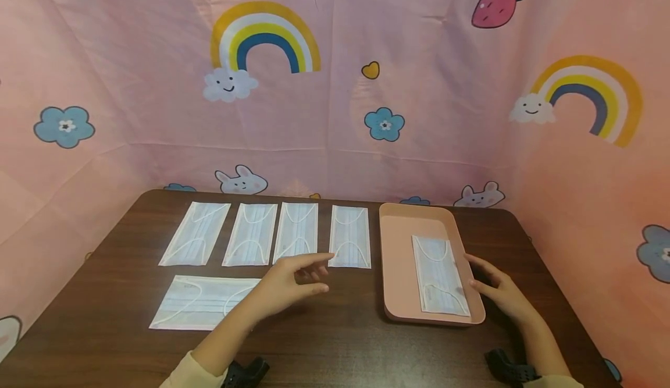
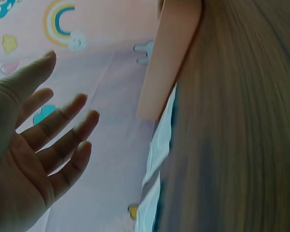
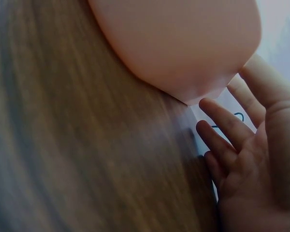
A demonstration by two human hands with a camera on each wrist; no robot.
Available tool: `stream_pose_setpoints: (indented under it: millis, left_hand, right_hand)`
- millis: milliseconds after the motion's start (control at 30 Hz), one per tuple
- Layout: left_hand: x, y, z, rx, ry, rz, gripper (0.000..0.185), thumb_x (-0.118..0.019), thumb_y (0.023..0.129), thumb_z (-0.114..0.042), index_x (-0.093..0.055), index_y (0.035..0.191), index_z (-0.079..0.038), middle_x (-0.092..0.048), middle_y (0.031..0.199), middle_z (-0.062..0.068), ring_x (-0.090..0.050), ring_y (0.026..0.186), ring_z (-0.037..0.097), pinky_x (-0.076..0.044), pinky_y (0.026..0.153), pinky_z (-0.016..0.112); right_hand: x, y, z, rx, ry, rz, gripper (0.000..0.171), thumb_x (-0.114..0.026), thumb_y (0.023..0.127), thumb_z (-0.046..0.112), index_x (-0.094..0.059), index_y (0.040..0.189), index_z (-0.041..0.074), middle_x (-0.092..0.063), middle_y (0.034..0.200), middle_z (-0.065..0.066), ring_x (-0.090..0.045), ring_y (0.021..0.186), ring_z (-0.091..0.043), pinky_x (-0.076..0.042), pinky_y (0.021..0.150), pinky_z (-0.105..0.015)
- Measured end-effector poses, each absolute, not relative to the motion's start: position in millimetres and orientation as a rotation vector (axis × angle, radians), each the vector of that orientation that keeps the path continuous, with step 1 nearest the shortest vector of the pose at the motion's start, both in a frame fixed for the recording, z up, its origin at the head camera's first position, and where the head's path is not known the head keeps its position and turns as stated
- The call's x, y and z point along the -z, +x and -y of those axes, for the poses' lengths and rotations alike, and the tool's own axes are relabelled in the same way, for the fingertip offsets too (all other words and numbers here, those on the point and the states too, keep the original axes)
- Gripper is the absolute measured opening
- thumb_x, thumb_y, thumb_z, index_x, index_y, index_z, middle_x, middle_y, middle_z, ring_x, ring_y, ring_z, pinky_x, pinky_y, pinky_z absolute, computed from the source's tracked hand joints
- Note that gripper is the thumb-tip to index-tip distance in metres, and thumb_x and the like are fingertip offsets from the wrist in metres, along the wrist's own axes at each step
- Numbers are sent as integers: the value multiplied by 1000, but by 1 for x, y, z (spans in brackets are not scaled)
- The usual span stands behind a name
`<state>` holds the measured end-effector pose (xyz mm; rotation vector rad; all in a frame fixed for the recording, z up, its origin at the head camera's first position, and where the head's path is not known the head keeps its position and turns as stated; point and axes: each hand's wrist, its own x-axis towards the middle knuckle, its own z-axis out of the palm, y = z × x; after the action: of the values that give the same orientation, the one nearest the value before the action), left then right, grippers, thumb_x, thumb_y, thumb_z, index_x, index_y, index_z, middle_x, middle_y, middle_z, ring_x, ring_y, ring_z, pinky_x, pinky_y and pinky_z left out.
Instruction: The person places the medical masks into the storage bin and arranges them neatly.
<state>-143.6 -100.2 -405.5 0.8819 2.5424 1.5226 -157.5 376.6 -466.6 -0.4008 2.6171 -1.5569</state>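
My left hand (image 1: 287,286) hovers above the table with its fingers loosely spread and nothing between them. Just beyond its fingertips lies a face mask (image 1: 349,237) with white ear loops. Under the left forearm, a mask turned sideways (image 1: 183,303) is partly covered. On the right stands a shallow pink tray (image 1: 398,295), and one mask (image 1: 439,274) lies flat inside it. My right hand (image 1: 502,295) is at the tray's right wall, fingertips at or against the rim. In the right wrist view, its fingers (image 3: 222,118) are extended beside the tray's outer wall (image 3: 183,43).
Further left in the back row lie more masks, including one at the far left (image 1: 195,234). The dark wooden table (image 1: 335,347) ends at a pink patterned cloth (image 1: 335,114) behind and at the sides. Each wrist wears a black strap.
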Motion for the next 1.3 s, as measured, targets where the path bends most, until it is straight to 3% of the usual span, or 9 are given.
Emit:
stream_pose_setpoints:
  millis: [133, 333, 500, 667, 800, 967, 1133, 1233, 1300]
  left_hand:
    - [411, -143, 121, -1494, 865, -2564, 55, -75, 83, -29, -57, 134, -19, -67, 102, -3, -63, 93, 22, -52, 81, 39]
    - [416, -140, 150, -1468, 850, -2597, 57, -76, 82, -31, -57, 134, -17, -67, 107, 3, -62, 96, 21, -51, 83, 43]
    - [420, -135, 173, -1450, 784, -2609, 54, -75, 84, -27, -57, 134, -18, -67, 109, 2, -61, 99, 19, -50, 84, 45]
    - [427, -132, 196, -1380, 801, -2692, 53, -74, 84, -21, -57, 134, -15, -68, 109, -2, -61, 99, 16, -49, 85, 39]
    - [432, -129, 213, -1363, 795, -2733, 53, -75, 83, -16, -58, 133, -15, -68, 108, -3, -61, 97, 15, -48, 85, 33]
    - [435, -126, 233, -1322, 748, -2795, 50, -76, 83, -16, -60, 131, -14, -68, 109, -4, -60, 99, 11, -46, 85, 29]
    - [436, -127, 247, -1284, 680, -2859, 50, -76, 83, -18, -60, 130, -14, -69, 109, -6, -61, 99, 12, -46, 84, 29]
    - [436, -127, 253, -1283, 604, -2848, 50, -75, 84, -21, -59, 131, -14, -69, 110, -7, -60, 101, 13, -45, 88, 37]
    - [438, -128, 258, -1292, 579, -2834, 51, -75, 84, -23, -59, 131, -13, -68, 111, -6, -60, 104, 12, -44, 90, 37]
  right_hand:
    - [468, -158, -376, 1563, -404, -2615, 54, -59, 94, 7, -38, 143, 0, -33, 145, -27, -33, 130, -21, -20, 97, -71]
    - [467, -157, -376, 1566, -392, -2616, 54, -59, 94, 7, -38, 143, 0, -34, 144, -28, -27, 130, -45, -21, 97, -71]
    - [467, -157, -376, 1576, -401, -2601, 54, -59, 94, 6, -37, 143, -2, -33, 145, -29, -25, 130, -49, -20, 97, -72]
    - [466, -157, -376, 1578, -395, -2606, 54, -59, 94, 7, -37, 143, -1, -33, 145, -27, -28, 130, -43, -21, 97, -72]
    - [465, -156, -376, 1565, -398, -2618, 54, -59, 94, 7, -38, 144, 0, -34, 145, -26, -33, 130, -24, -23, 98, -69]
    - [464, -155, -375, 1512, -398, -2655, 54, -59, 95, 10, -38, 145, 3, -35, 145, -24, -34, 123, -2, -33, 99, -51]
    - [464, -155, -375, 1502, -381, -2662, 55, -60, 95, 12, -39, 144, 4, -35, 145, -26, -34, 126, -8, -27, 99, -61]
    - [465, -155, -375, 1517, -381, -2651, 55, -60, 94, 11, -38, 144, 3, -35, 144, -26, -34, 128, -16, -24, 98, -67]
    - [465, -155, -375, 1517, -375, -2650, 55, -60, 95, 11, -38, 145, 3, -36, 144, -25, -34, 128, -17, -26, 99, -64]
